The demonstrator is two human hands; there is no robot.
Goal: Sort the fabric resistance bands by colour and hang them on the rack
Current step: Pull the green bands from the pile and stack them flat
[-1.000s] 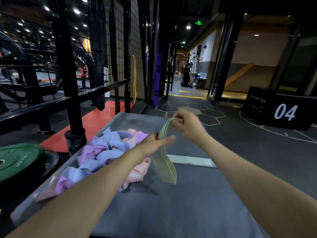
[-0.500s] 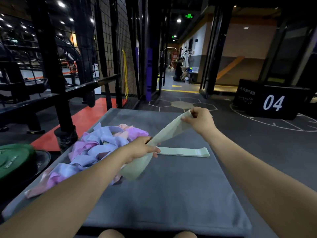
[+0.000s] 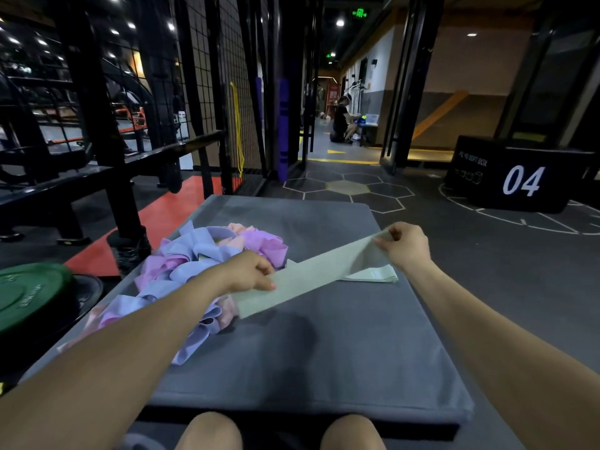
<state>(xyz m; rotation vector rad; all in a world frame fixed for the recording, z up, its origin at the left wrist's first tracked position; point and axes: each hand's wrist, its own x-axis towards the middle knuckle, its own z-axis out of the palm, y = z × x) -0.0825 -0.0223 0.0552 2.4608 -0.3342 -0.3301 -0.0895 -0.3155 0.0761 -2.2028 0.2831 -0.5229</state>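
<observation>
Pale green band [image 3: 311,278] stretched flat above mat [image 3: 324,352] centre, left hand [image 3: 250,271] pinching near end, right hand [image 3: 406,245] pinching far end. Second green band [image 3: 373,275] lies by right edge. Purple-pink band pile [image 3: 201,254] at left edge. Black box [image 3: 519,177] reads "04", "SOFT BOX". Mat's near half bare.

Our two forearms are bare, no sleeves, watch or rings on our left hand [image 3: 250,271] or right hand [image 3: 406,245]; our knees [image 3: 207,431] are bare too.
</observation>
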